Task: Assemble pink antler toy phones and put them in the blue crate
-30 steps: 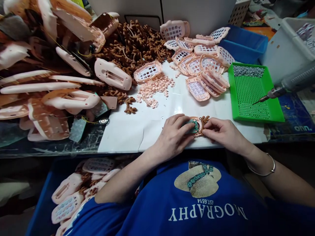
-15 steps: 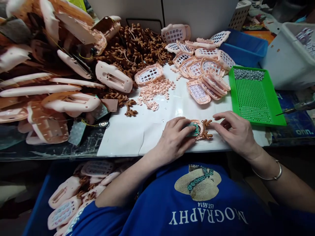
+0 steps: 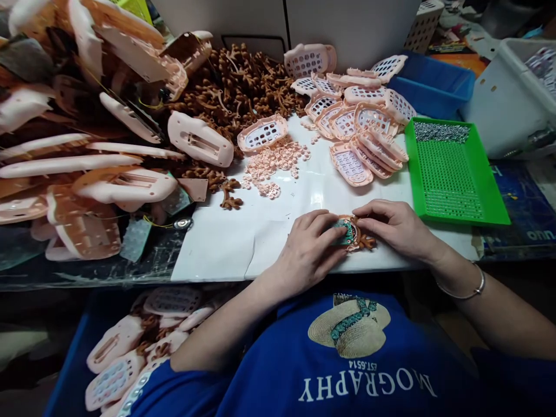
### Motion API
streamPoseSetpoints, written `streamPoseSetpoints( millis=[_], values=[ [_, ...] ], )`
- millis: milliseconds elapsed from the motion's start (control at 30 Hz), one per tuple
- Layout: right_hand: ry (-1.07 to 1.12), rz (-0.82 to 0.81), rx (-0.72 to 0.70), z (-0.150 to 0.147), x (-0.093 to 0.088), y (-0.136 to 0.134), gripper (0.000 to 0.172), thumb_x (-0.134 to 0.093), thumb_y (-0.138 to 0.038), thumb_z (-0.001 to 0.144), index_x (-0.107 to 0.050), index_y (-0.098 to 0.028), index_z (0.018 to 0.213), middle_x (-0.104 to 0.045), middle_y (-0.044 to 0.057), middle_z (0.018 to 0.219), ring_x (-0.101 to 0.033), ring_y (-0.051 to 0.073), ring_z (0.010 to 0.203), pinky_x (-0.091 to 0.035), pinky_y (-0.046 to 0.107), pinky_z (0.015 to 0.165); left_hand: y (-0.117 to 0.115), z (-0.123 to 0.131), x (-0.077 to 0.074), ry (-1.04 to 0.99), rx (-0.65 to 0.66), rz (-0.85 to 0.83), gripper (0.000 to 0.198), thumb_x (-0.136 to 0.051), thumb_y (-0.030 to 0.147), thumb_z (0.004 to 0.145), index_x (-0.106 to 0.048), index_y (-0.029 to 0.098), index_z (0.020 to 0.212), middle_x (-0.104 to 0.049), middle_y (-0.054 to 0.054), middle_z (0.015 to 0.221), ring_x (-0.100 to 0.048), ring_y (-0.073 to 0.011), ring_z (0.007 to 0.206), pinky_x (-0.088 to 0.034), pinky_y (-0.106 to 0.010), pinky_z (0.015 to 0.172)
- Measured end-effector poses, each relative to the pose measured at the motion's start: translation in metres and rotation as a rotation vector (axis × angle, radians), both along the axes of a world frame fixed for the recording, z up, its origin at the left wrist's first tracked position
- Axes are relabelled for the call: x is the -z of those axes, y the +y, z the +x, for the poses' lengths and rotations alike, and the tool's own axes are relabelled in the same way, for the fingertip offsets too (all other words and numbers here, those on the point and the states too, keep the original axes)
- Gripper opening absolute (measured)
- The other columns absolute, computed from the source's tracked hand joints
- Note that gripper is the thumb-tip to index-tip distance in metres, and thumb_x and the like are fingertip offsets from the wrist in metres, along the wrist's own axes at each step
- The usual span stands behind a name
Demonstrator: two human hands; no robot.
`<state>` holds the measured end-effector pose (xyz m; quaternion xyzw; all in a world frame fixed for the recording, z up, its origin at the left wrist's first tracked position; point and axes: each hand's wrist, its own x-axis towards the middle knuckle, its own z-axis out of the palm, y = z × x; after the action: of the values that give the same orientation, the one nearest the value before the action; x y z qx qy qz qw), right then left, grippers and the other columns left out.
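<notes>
A pink plastic shell (image 3: 353,248) with a green circuit board (image 3: 345,230) inside lies on the white work surface, close to the front edge. My left hand (image 3: 310,243) is closed over its left part and holds it down. From the shell's right end sticks out a brown antler-shaped piece (image 3: 368,241). My right hand (image 3: 391,226) has its fingertips pinched together at the upper right of the shell, over the upper antler branch. What lies between those fingertips is hidden.
Small pink parts (image 3: 278,159) lie beyond my hands, with brown antler pieces (image 3: 247,81) heaped behind. Perforated pink shells (image 3: 351,165) are piled at the back right. A green tray (image 3: 495,197) holds screws. Larger pink housings (image 3: 130,182) crowd the left. A blue bin (image 3: 72,353) stands below.
My right hand has moved left, from beside the antler piece onto the shell's upper right end. The pointed tool over the green tray has moved up and right. My left hand stays put.
</notes>
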<state>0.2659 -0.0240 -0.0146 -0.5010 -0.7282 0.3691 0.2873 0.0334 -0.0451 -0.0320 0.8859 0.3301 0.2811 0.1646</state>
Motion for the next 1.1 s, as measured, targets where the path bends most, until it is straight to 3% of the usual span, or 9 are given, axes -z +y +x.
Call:
streamPoseSetpoints(
  millis=[233,367,533,700,933,1100],
  values=[
    [-0.110,-0.019,-0.004,0.000,-0.004,0.009,0.012,-0.067,-0.028,0.081,-0.071,-0.018,0.084,-0.066,0.005,0.091,-0.062,0.017,0.082,-0.050,0.032,0.073,-0.001,0.001,0.000,0.009,-0.006,0.008,0.030,-0.059,0.033,0.094,-0.060,0.018,0.120,-0.061,-0.013,0.126,-0.053,-0.0278,0.120,-0.046,-0.045,0.101],
    [0.009,-0.200,-0.024,-0.001,-0.004,0.010,0.013,-0.065,-0.031,0.082,-0.069,-0.018,0.084,-0.068,0.003,0.082,-0.062,0.016,0.077,-0.049,0.030,0.070,-0.001,0.000,0.001,0.022,-0.002,0.014,0.030,-0.059,0.032,0.094,-0.061,0.019,0.120,-0.061,-0.013,0.126,-0.052,-0.0280,0.122,-0.045,-0.046,0.102],
    [0.079,-0.283,0.010,-0.006,-0.006,0.014,0.016,-0.067,-0.033,0.078,-0.063,-0.018,0.076,-0.066,0.002,0.074,-0.060,0.014,0.070,-0.048,0.028,0.062,0.000,0.000,0.002,0.038,0.013,0.015,0.030,-0.059,0.032,0.094,-0.061,0.016,0.120,-0.061,-0.014,0.126,-0.051,-0.0286,0.122,-0.045,-0.046,0.102],
    [0.142,-0.452,0.011,-0.008,-0.003,0.016,0.017,-0.065,-0.034,0.078,-0.060,-0.019,0.078,-0.056,-0.003,0.059,-0.052,0.011,0.051,-0.042,0.025,0.048,-0.001,0.001,0.001,0.038,0.006,0.015,0.029,-0.060,0.032,0.094,-0.061,0.016,0.118,-0.061,-0.014,0.126,-0.052,-0.0275,0.119,-0.046,-0.045,0.100],
    [0.070,-0.149,0.094,-0.012,0.002,0.006,0.014,-0.063,-0.031,0.080,-0.063,-0.018,0.077,-0.063,0.001,0.075,-0.057,0.013,0.066,-0.046,0.028,0.061,0.000,0.001,0.003,0.039,0.015,0.010,0.029,-0.060,0.033,0.094,-0.060,0.017,0.118,-0.061,-0.014,0.126,-0.052,-0.0274,0.121,-0.046,-0.046,0.101],
    [0.065,-0.171,0.056,-0.015,0.000,0.010,0.011,-0.062,-0.029,0.079,-0.061,-0.018,0.077,-0.062,0.001,0.074,-0.057,0.014,0.069,-0.046,0.029,0.064,0.000,0.000,0.002,0.041,0.007,0.014,0.029,-0.059,0.032,0.094,-0.059,0.019,0.120,-0.061,-0.013,0.127,-0.051,-0.0272,0.121,-0.046,-0.047,0.101]
  ],
)
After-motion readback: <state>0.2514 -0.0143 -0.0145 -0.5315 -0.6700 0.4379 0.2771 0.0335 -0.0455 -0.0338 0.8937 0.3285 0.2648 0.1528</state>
